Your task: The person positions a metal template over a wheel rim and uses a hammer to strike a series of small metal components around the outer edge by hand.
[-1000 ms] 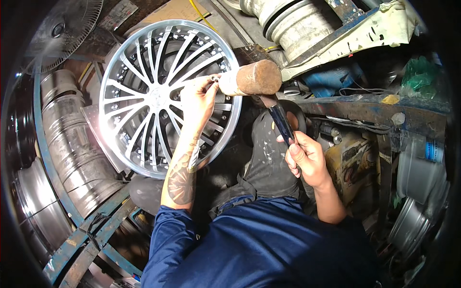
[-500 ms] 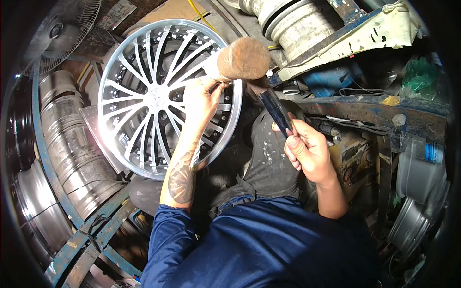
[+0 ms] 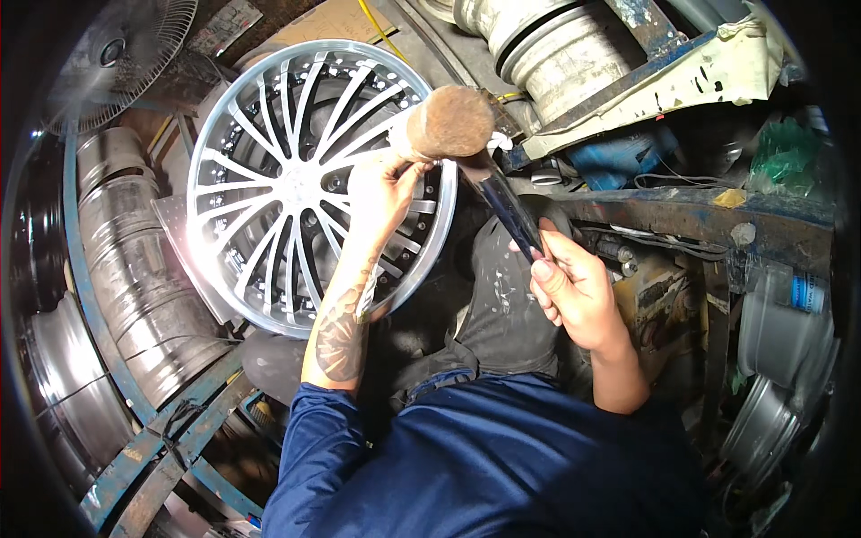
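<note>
One right hand [image 3: 574, 291] clamps its fingers on the dark handle [image 3: 508, 206] of a brown, cylindrical-headed mallet [image 3: 453, 121] over the upper-right edge of a silver, many-spoked metal wheel [image 3: 301, 186]; control favours the left hand [image 3: 381, 190], fingertips together, grasp unclear, clear of its head.

Beside the left grip [image 3: 384, 193], a mallet head [image 3: 453, 123] hides part of a wheel [image 3: 300, 186]; farther left, a fan [image 3: 112, 52] is cropped.

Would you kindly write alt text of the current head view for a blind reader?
A person's right hand grips a large mallet by its dark handle, the brown head overlapping the upper-right edge of a silver multi-spoke wheel. The left hand is close below the head, in front of the wheel. A fan shows at upper left.
</note>
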{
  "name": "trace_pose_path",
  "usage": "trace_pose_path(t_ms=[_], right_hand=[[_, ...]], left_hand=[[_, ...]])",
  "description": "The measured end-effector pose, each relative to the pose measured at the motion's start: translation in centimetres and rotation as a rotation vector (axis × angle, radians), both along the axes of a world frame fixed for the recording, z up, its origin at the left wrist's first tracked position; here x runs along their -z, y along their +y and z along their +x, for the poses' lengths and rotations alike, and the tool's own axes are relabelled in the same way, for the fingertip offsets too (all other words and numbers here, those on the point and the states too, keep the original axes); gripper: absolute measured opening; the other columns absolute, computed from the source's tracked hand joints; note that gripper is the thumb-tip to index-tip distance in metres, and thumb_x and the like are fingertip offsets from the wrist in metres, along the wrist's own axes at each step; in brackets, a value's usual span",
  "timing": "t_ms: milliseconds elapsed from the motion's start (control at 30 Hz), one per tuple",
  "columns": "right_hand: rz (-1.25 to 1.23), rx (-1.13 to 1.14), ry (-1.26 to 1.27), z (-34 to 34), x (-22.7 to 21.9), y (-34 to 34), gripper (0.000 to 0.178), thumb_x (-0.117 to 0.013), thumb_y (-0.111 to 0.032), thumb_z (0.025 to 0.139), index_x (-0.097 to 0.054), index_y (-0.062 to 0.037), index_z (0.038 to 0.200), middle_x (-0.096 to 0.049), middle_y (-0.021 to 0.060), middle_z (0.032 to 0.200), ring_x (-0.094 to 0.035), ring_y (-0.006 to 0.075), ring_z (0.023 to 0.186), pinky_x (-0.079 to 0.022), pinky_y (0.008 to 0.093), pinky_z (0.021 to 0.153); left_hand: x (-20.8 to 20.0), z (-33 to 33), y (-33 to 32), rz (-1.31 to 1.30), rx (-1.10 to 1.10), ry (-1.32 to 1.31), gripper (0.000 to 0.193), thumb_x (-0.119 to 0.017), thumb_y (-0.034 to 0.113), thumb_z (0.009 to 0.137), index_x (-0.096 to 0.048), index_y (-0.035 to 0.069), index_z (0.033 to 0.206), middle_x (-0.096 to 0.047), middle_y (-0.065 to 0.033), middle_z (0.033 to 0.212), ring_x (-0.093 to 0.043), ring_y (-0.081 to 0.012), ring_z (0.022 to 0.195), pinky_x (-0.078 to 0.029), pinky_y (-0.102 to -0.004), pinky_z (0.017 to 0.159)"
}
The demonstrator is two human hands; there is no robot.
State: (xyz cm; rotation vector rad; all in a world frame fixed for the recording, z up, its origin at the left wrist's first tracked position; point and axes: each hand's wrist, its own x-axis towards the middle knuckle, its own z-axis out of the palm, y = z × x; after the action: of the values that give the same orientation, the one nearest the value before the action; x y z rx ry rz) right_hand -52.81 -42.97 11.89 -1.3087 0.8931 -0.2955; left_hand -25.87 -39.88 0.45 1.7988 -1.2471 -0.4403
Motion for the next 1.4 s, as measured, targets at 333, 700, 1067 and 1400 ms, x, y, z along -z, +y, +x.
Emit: trace_pose_path(t_ms=[333, 700, 1067, 1400], right_hand=[[0.023, 0.073, -0.053, 1.8, 0.4, -1.4, 0.036, -0.052, -0.035, 0.104, -0.059, -0.0050, 0.122, -0.046, -0.0051, 0.063, -0.040, 0.0003, 0.048, -0.034, 0.0159, 0.043], [0.073, 0.048, -0.030, 3.6, 1.5, -2.6, 0.032, -0.053, -0.033, 0.104, -0.058, -0.0055, 0.120, -0.047, -0.0044, 0.064, -0.041, 0.0007, 0.048, -0.036, 0.0164, 0.043], [-0.008, 0.003, -0.040, 4.7, -1.4, -2.8, 0.036, -0.053, -0.027, 0.103, -0.054, -0.0031, 0.130, -0.048, -0.0039, 0.067, -0.042, 0.0009, 0.052, -0.037, 0.0168, 0.048], [0.061, 0.003, 0.120, 5.2, -0.3, -3.2, 0.029, -0.056, -0.025, 0.102, -0.058, -0.0038, 0.122, -0.049, -0.0041, 0.067, -0.044, 0.0031, 0.055, -0.038, 0.0213, 0.049]], left_hand=[[-1.4, 3.0, -3.5, -0.051, -0.165, 0.195, 0.016, -0.069, 0.007, 0.088, -0.075, 0.002, 0.102, -0.075, -0.0062, 0.085, -0.064, -0.0079, 0.074, -0.051, -0.0241, 0.071], [3.6, 3.9, -5.3, 0.021, -0.156, 0.065, 0.021, -0.069, 0.014, 0.090, -0.073, 0.002, 0.107, -0.074, -0.0047, 0.086, -0.064, -0.0073, 0.078, -0.051, -0.0257, 0.074], [2.1, 3.1, -4.8, -0.096, -0.005, -0.115, 0.016, -0.073, 0.014, 0.084, -0.075, 0.005, 0.096, -0.072, -0.0150, 0.088, -0.071, -0.0299, 0.079, -0.054, -0.0358, 0.070], [2.4, 2.9, -4.6, -0.086, -0.034, -0.120, 0.009, -0.072, 0.015, 0.083, -0.076, 0.011, 0.090, -0.071, -0.0136, 0.083, -0.069, -0.0310, 0.077, -0.053, -0.0372, 0.070]])
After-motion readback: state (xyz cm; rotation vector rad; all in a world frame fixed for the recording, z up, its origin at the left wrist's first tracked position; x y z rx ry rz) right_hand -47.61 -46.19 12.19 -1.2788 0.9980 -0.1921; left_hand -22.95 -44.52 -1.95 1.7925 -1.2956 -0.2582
